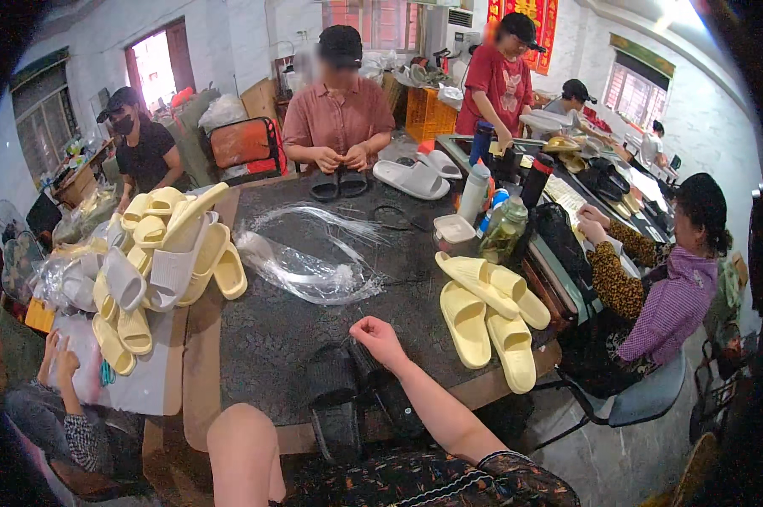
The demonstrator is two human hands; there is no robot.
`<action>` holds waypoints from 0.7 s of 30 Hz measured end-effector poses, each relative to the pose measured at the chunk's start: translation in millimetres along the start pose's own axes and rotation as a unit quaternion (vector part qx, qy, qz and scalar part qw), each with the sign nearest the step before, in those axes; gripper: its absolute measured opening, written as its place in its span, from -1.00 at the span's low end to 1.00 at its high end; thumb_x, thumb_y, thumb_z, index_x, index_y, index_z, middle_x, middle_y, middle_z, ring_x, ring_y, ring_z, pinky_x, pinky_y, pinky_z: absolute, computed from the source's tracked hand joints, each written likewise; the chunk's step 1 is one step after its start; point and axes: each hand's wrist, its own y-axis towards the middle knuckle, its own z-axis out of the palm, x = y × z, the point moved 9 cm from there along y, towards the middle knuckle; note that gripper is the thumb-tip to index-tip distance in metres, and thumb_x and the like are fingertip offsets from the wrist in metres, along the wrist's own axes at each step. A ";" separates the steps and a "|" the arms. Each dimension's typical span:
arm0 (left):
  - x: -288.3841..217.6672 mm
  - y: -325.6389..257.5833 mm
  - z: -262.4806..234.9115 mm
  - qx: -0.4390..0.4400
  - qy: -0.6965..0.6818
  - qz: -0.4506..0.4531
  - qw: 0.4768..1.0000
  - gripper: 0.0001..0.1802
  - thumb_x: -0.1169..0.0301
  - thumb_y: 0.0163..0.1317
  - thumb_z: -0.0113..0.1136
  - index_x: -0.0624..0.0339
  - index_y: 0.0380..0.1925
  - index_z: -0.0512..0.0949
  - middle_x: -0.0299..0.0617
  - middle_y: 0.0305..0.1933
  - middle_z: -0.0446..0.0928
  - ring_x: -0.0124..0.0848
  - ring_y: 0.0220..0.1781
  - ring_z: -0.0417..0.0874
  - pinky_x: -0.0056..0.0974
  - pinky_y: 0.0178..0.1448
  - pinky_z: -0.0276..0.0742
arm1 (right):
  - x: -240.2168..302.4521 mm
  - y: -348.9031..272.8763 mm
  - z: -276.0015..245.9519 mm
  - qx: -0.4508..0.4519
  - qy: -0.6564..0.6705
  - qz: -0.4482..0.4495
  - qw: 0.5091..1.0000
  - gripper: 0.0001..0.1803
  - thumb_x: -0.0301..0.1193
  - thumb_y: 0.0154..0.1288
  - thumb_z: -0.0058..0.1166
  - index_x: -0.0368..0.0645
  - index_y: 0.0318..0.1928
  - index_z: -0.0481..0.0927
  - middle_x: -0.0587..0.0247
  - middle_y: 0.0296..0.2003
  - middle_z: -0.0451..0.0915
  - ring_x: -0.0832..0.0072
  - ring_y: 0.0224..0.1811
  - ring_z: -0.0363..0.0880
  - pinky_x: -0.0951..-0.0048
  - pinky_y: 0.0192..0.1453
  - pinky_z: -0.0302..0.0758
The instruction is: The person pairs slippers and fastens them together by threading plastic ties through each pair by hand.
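Note:
My right hand [380,338] reaches in from the lower right over the dark table [263,338]. Its fingers are curled on the far end of a pair of black slippers [337,397] lying at the table's near edge. A bare rounded limb [242,452] rises at the bottom left; my left hand does not show. Just beyond my right hand lie clear plastic bags and strips [309,270]. Several pale yellow slippers [487,317] lie to the right of my hand.
A heap of yellow and white slippers [157,253] fills the left side. Across the table a person holds black slippers [339,182], with white slippers [411,177] beside them. Bottles and a jar [504,228] stand at the right. Other people sit and stand around.

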 end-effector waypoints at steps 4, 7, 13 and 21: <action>-10.7 14.5 7.3 0.016 -0.018 -0.011 1.000 -0.57 0.31 0.43 -0.37 -0.04 0.21 0.35 -0.31 0.37 0.21 -0.29 0.38 0.21 -0.03 0.38 0.16 | 4.9 0.4 8.1 0.011 -0.003 -0.016 1.000 -0.89 -0.43 0.28 0.14 -0.20 -0.31 0.52 0.51 -0.41 0.50 0.76 -0.36 0.39 0.66 -0.22 0.36; -3.8 6.2 9.2 0.021 -0.085 -0.028 0.996 -0.57 0.30 0.43 -0.39 -0.08 0.20 0.37 -0.33 0.34 0.24 -0.29 0.34 0.27 -0.06 0.31 0.25 | -3.4 1.4 -2.0 0.004 -0.001 -0.016 1.000 -0.89 -0.43 0.28 0.14 -0.20 -0.31 0.52 0.50 -0.41 0.50 0.76 -0.36 0.39 0.67 -0.22 0.36; -12.1 -6.1 22.3 0.061 -0.062 -0.013 0.996 -0.57 0.31 0.43 -0.41 -0.10 0.15 0.42 -0.38 0.27 0.33 -0.36 0.19 0.41 -0.17 0.12 0.40 | 3.3 -0.2 6.8 0.012 0.011 -0.009 1.000 -0.89 -0.43 0.28 0.14 -0.21 -0.31 0.52 0.49 -0.41 0.50 0.75 -0.36 0.39 0.66 -0.23 0.36; -5.5 -0.9 6.3 0.007 -0.132 -0.011 0.991 -0.61 0.19 0.39 -0.20 -0.06 0.13 0.45 -0.30 0.23 0.38 -0.29 0.11 0.44 -0.15 0.08 0.38 | 7.8 -0.1 0.2 -0.002 0.019 -0.011 1.000 -0.88 -0.41 0.28 0.14 -0.20 -0.30 0.52 0.49 -0.40 0.52 0.75 -0.34 0.41 0.66 -0.20 0.38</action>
